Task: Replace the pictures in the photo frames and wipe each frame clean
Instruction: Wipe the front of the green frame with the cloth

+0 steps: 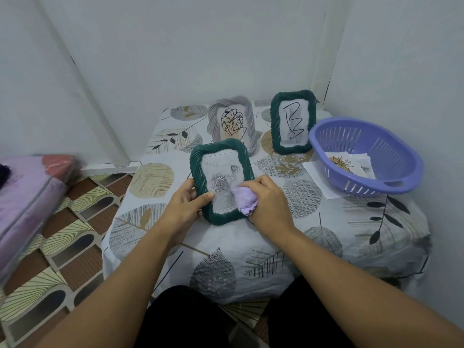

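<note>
A dark green frame point(221, 156) with a grey rose picture stands tilted on the table in front of me. My left hand point(187, 199) grips its left edge, thumb across the glass. My right hand point(266, 199) holds a bunched lilac cloth point(243, 200) pressed against the lower right of the glass. Behind it a grey frame point(248, 116) with a black scribble drawing stands upright. Further right, a second green frame point(292, 121) with a black squiggle picture also stands upright.
A purple slotted basket point(391, 156) sits at the table's right, holding loose pictures point(344, 164) that spill over a sheet point(317, 179) under it. The leaf-patterned tablecloth point(226, 257) covers a small table in a wall corner. A lilac mattress point(27, 194) lies at the left on patterned floor.
</note>
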A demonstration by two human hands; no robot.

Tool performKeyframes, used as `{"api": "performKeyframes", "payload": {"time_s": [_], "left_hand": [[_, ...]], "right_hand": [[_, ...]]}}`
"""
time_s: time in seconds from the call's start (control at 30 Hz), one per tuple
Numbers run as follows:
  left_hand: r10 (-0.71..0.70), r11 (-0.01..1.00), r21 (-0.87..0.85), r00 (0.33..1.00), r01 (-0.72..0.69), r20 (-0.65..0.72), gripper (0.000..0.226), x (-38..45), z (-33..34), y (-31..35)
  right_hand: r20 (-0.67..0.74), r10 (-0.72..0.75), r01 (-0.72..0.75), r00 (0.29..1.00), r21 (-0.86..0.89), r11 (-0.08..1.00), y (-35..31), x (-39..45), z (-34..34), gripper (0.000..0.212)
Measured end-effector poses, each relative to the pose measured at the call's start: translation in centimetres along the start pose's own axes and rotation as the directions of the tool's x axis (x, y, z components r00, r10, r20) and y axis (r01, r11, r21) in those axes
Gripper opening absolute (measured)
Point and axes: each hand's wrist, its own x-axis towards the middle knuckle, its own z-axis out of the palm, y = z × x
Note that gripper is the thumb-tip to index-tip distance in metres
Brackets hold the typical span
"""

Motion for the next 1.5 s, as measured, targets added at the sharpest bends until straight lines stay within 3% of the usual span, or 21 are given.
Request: {"api": "performKeyframes", "payload": {"time_s": [0.13,0.3,0.43,0.57,0.7,0.83,1.0,1.37,1.5], "left_hand": [[0.000,1.000,-0.003,1.000,0.000,-0.002,0.037,0.1,-0.1,-0.1],[0.003,1.000,0.003,1.000,-0.003,0.010,0.037,0.1,-0.1,-0.1],[0.003,1.000,0.009,1.000,-0.003,0.009,0.037,0.1,-0.1,-0.1],[0.006,1.000,0.015,1.000,-0.006,0.012,0.034,0.0,0.0,0.0],[0.011,1.000,0.012,1.000,-0.011,0.008,0.034,0.0,0.0,0.0],[0.005,1.000,0.014,1.000,-0.005,0.009,0.033,0.0,0.1,0.1],[0.001,1.000,0.007,1.000,-0.001,0.003,0.033,0.0,0.0,0.0],[-0.015,1.000,0.026,1.000,0.016,-0.017,0.032,0.2,0.0,-0.1],[-0.008,0.999,0.033,1.000,0.009,-0.015,0.033,0.2,0.0,-0.2]], "right_hand": [[0.039,-0.066,0.066,0.997,-0.010,0.998,-0.4,-0.4,0.2,0.056],[-0.013,0.012,-0.012,1.000,0.026,1.000,0.0,0.1,0.2,0.059],[0.040,-0.046,0.044,0.998,0.033,0.998,-0.4,-0.6,0.4,0.058],[-0.037,0.070,-0.067,0.997,0.063,0.996,0.0,-0.4,0.5,0.061],[0.026,-0.014,0.012,1.000,0.058,0.998,-0.8,-1.6,0.5,0.061],[-0.031,0.101,-0.099,0.994,0.053,0.994,0.2,-0.8,0.2,0.062],[0.065,-0.032,0.030,0.997,0.036,0.999,-0.3,-1.3,0.0,0.057],[-0.048,0.150,-0.139,0.988,0.185,0.973,0.6,0.1,-0.5,0.048],[0.051,0.072,-0.077,0.996,0.104,0.992,-0.5,-0.7,-0.4,0.052]]}}
